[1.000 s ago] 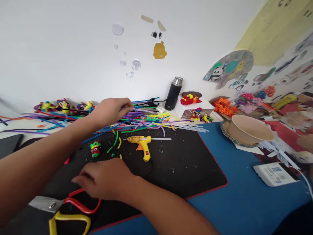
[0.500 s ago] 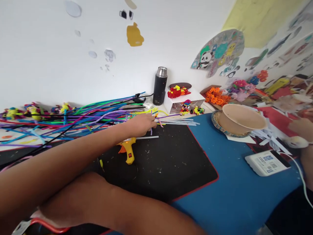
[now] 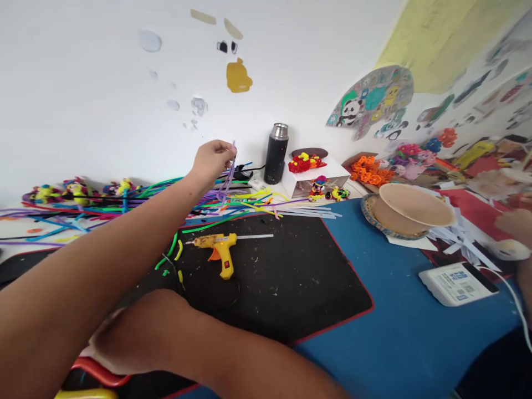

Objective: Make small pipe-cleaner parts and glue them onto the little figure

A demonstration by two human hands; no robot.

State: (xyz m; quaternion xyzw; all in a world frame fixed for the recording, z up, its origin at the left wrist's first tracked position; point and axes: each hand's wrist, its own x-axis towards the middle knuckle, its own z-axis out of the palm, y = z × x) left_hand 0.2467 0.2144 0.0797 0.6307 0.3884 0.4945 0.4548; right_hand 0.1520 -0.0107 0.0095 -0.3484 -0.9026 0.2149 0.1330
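Head view: the left hand (image 3: 216, 158) is pinched shut on a purple strip (image 3: 230, 176), raised over the back of the table, in front of the white wall. The strip's long axis runs nearly upright, leaning slightly, its top end poking up past the fingertips and its lower part curving down over a heap of coloured strips (image 3: 166, 194). Whether it is 1 strand folded or 2 is unclear.

The right hand (image 3: 124, 338) is low, by 1 red handle (image 3: 102, 372) and 1 yellow handle (image 3: 87, 394); its fingers are hidden, so its grip cannot be told.

On the black mat (image 3: 282, 277) lies 1 yellow glue gun (image 3: 218, 244), its long axis running left to right, nozzle to the left, grip towards the person, and 1 pale glue stick (image 3: 255, 236) out of its back. Left of it are 2 short yellow pieces (image 3: 178, 250).

Behind stand 1 black flask (image 3: 276, 155) and 1 white box (image 3: 318, 180), with 1 red-and-yellow figure (image 3: 306, 162) on top and 2 small figures (image 3: 319, 187) in front. To the right is 1 beige bowl (image 3: 415, 208).
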